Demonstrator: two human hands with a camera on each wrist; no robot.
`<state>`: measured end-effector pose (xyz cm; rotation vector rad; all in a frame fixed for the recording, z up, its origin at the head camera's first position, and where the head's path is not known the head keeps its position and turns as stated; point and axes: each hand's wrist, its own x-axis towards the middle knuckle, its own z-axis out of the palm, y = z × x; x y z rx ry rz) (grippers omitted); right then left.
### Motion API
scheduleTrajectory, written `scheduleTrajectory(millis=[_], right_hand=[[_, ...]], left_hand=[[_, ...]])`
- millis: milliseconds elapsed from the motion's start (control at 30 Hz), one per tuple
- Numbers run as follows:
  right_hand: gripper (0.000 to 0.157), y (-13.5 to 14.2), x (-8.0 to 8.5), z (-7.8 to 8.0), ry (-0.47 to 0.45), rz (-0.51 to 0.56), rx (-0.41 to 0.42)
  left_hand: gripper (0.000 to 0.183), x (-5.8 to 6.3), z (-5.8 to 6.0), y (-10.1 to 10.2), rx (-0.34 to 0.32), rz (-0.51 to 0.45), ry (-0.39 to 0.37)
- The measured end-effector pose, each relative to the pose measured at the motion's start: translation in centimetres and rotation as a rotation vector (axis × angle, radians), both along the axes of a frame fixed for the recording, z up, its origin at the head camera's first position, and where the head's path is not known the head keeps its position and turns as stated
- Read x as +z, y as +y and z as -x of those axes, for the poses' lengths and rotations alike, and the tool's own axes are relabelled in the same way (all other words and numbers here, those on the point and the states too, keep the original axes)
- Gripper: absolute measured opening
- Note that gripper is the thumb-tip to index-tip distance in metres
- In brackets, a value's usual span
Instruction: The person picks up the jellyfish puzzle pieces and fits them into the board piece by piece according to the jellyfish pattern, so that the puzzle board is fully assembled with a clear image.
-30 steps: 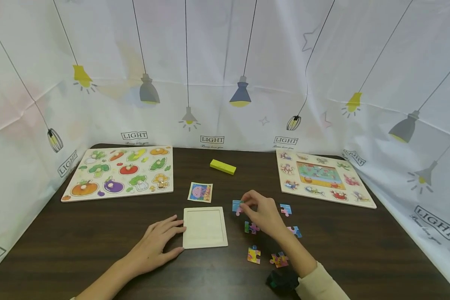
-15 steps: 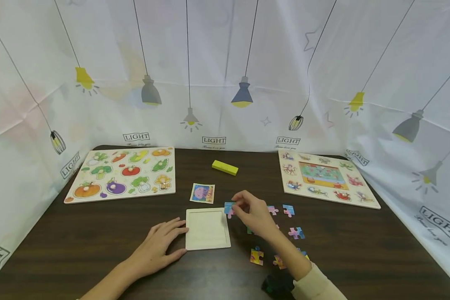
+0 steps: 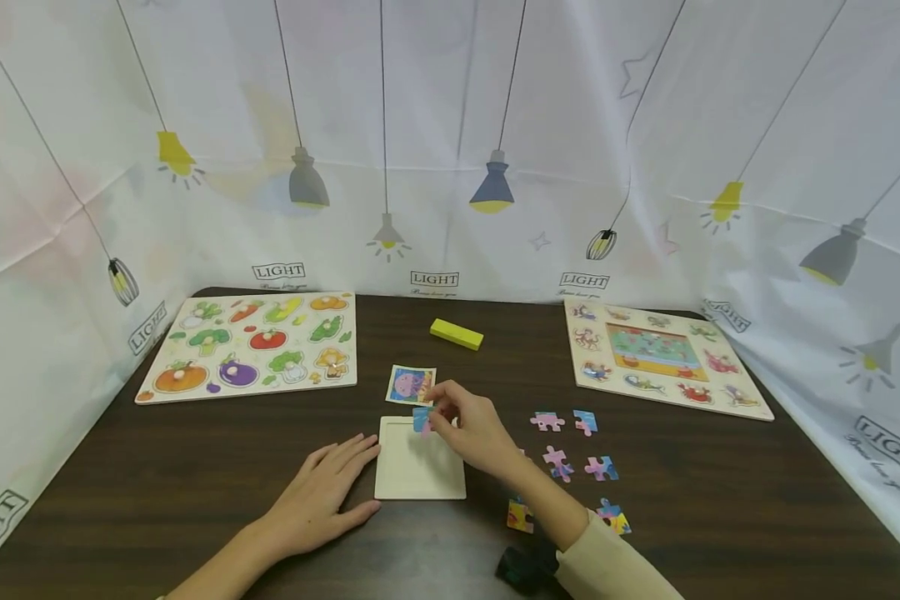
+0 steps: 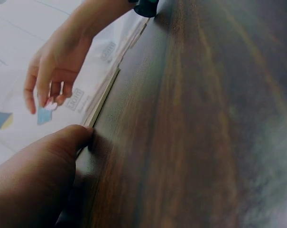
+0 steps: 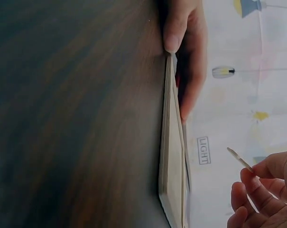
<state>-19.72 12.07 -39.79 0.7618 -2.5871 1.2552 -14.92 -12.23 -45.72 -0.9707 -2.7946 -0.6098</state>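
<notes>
My right hand (image 3: 474, 427) pinches a blue and pink jigsaw piece (image 3: 422, 420) between thumb and fingertips. In the right wrist view that jigsaw piece (image 5: 239, 158) is seen edge-on, raised above the pale wooden puzzle frame (image 3: 420, 485). The frame lies flat, its recess bare where it shows. My left hand (image 3: 318, 496) rests on the table with spread fingers, its fingertips and thumb touching the frame's left edge; the left wrist view shows the thumb (image 4: 72, 137) against that edge. Right of the frame lie several loose jigsaw pieces (image 3: 558, 463), some partly hidden by my right forearm.
A small picture card (image 3: 408, 383) lies just behind the frame, and a yellow block (image 3: 456, 334) farther back. Vegetable puzzle board (image 3: 247, 346) stands back left, sea-animal board (image 3: 667, 358) back right. A dark object (image 3: 523, 570) sits by the right sleeve.
My right hand has moved left with the blue and pink jigsaw piece, from the loose pieces to above the frame's upper part. The left hand has stayed at the frame's edge.
</notes>
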Motion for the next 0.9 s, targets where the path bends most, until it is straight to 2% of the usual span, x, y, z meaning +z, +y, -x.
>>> scheduleTrajectory(millis=[200,433,700,900], right_hand=[[0.016,-1.3,-0.1,0.3,-0.040,0.004,0.005],[0.014,-2.1,-0.4,0.7,-0.120,-0.004,-0.004],[0.012,-2.5,-2.3,0.9,-0.204,-0.061,0.008],[0.007,-3.0,-2.8,1.0,-0.209,-0.074,-0.027]], left_hand=[[0.065,0.0,-0.1,0.0,-0.009,0.008,0.024],[0.064,0.2,0.0,0.0,-0.010,0.023,0.014],[0.063,0.2,-0.1,0.1,0.002,0.030,0.015],[0.060,0.2,-0.1,0.3,0.000,-0.006,0.060]])
